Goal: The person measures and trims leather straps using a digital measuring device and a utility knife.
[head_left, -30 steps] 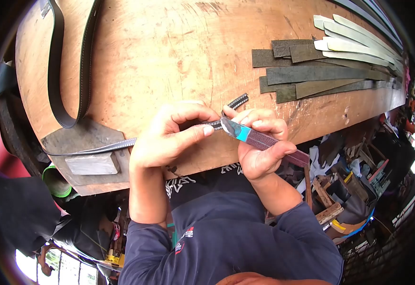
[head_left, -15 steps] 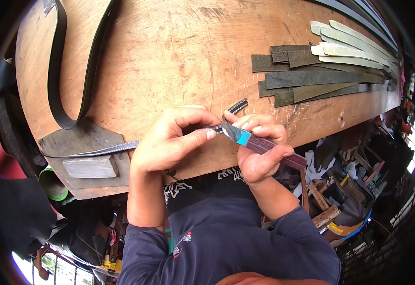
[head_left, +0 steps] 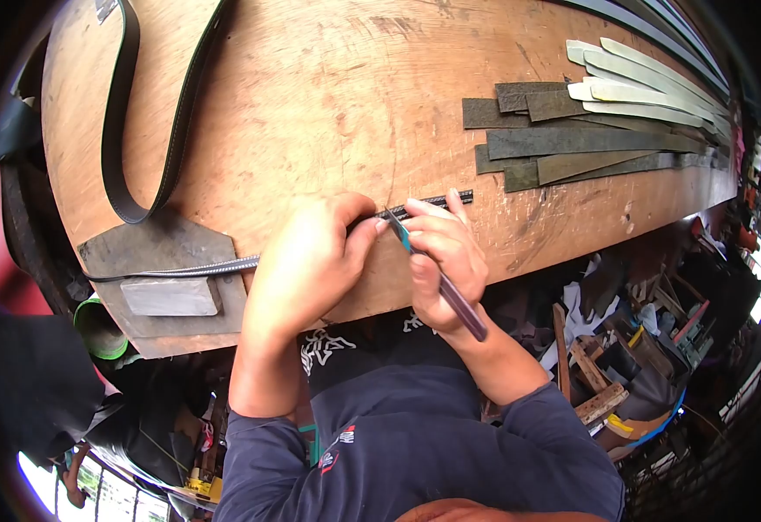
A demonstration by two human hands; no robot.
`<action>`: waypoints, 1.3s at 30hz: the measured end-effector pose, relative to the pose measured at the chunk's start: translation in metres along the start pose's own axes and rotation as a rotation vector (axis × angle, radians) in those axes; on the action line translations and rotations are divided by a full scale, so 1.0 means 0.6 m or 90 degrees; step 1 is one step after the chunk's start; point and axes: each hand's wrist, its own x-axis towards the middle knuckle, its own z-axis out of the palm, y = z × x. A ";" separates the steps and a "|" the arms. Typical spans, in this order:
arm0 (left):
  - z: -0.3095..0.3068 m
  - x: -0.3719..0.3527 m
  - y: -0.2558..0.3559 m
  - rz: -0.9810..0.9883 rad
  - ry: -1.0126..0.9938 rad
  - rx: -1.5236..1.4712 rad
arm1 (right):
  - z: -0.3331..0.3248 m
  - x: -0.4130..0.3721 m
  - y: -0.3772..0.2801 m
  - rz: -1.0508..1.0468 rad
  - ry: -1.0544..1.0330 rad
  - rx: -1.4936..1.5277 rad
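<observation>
My left hand (head_left: 315, 257) pinches a narrow black strap with white stitching (head_left: 234, 264) near the table's front edge. The strap runs left from it over a dark pad and comes out on the right, where its end lies near my right fingertips. My right hand (head_left: 450, 261) holds a knife (head_left: 460, 304) with a dark red handle and a turquoise band. The blade points up and left, with its tip at the strap beside my left thumb. Some fingers of my right hand stretch over the strap's end.
A wider black belt (head_left: 117, 130) loops at the back left of the wooden table (head_left: 328, 113). A whitish block (head_left: 171, 297) rests on the dark pad (head_left: 150, 244). Dark strips (head_left: 572, 142) and pale strips (head_left: 650, 83) lie at the right.
My right hand has moved slightly left and turned the knife, so the handle points more steeply toward my body. The strap's end now lies lower and flatter, further right.
</observation>
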 end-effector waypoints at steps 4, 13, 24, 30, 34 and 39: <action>0.008 -0.027 0.015 0.034 0.148 0.193 | 0.012 -0.009 -0.002 -0.004 -0.023 -0.084; 0.053 -0.026 -0.049 0.253 0.256 0.230 | 0.022 -0.004 -0.032 0.025 -0.026 -0.234; 0.055 -0.021 -0.063 0.319 0.285 0.204 | 0.019 -0.003 -0.052 -0.001 -0.051 -0.304; 0.063 -0.017 -0.068 0.344 0.310 0.217 | 0.020 -0.003 -0.060 -0.009 -0.046 -0.291; 0.063 -0.017 -0.068 0.341 0.307 0.219 | 0.020 -0.004 -0.061 -0.012 -0.042 -0.292; 0.061 -0.016 -0.067 0.343 0.294 0.211 | 0.020 -0.003 -0.059 -0.009 -0.043 -0.293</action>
